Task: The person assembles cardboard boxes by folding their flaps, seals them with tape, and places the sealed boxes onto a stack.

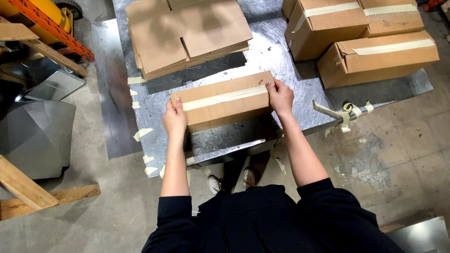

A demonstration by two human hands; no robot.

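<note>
Both hands grip the taped cardboard box (pixel 224 100) on the metal table (pixel 300 75): my left hand (pixel 174 118) and right hand (pixel 280 97) clamp its ends.

Both bare arms reach forward, left hand (pixel 175 118) and right hand (pixel 280 97) set apart, fingers curled in grip.

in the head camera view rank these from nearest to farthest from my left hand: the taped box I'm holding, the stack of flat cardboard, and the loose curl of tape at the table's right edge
1. Taped box: under the left hand, at its left end.
2. Stack of flat cardboard: behind it, far left of the table.
3. Loose curl of tape: far right edge, beyond the right hand.
</note>
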